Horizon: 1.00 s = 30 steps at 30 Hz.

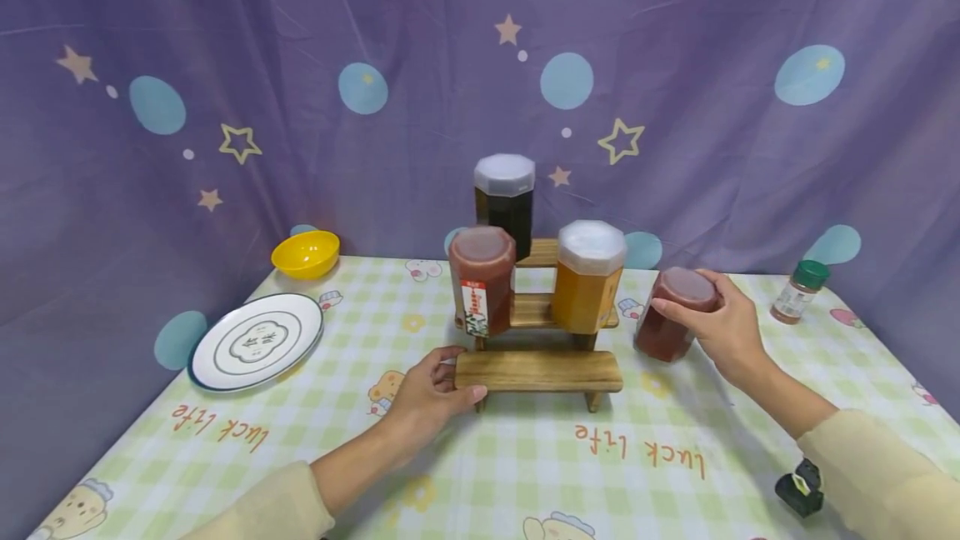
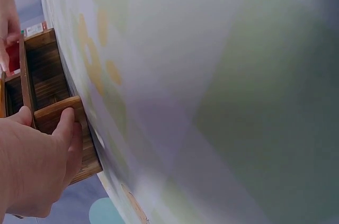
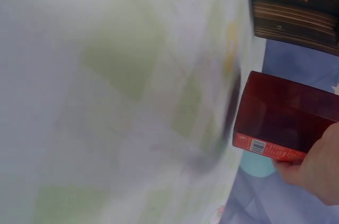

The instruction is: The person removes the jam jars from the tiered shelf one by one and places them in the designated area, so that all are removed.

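Note:
A three-step wooden rack stands in the middle of the table. My left hand grips the left end of its lowest step, thumb along the front, fingers curled round the wood. On the middle step sit a red jar with a label and an amber jar with a whitish lid. A dark jar is on the top step. To the right of the rack, my right hand holds a dark red jar, thumb and fingers round its upper part. Its base is close over the cloth, slightly tilted.
At the left are a white plate with a green rim and a yellow bowl behind it. A small green-capped spice bottle stands at the far right. Some small black object lies near my right sleeve. A purple curtain hangs behind.

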Motion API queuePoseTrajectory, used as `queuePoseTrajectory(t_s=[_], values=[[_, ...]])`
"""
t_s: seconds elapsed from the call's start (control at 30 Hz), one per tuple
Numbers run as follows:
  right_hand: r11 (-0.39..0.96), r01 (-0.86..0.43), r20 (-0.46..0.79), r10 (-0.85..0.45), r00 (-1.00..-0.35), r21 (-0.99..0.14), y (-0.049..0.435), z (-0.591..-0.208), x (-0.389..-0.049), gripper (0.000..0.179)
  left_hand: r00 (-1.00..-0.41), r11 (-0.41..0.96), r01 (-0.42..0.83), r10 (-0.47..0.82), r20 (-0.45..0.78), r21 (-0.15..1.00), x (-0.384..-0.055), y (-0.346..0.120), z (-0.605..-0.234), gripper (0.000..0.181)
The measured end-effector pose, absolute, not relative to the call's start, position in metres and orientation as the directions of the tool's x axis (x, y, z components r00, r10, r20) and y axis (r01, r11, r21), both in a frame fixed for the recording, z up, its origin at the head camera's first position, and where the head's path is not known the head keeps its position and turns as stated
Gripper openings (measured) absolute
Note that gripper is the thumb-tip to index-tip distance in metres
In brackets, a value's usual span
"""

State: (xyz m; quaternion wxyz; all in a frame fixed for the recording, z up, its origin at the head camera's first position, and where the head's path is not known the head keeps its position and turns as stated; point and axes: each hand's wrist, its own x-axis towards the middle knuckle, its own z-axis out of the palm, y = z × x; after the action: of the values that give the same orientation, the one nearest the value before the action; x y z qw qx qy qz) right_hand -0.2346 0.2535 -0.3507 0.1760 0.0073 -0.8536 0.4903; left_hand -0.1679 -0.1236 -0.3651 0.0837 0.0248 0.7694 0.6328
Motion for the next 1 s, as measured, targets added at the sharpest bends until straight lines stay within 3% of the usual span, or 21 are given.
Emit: queuePoseTrajectory(t_s=[0.4, 1.0], values=[[0.543, -0.213, 0.338, 0.141, -0.930, -0.812, 0.2526, -0.3618, -0.2322, 0.075, -0.983, 0.186, -0.074, 0.151, -0.103, 0.980, -0.1671, -0.1246, -0.3657, 0.068], [0.543, -0.209, 0.265, 0.026, -0.964, -0.813, 0.2588, -0.3524, -0.2312, 0.076, -0.982, 0.187, -0.074, 0.155, -0.104, 0.980, -0.1689, -0.1245, -0.3666, 0.068]])
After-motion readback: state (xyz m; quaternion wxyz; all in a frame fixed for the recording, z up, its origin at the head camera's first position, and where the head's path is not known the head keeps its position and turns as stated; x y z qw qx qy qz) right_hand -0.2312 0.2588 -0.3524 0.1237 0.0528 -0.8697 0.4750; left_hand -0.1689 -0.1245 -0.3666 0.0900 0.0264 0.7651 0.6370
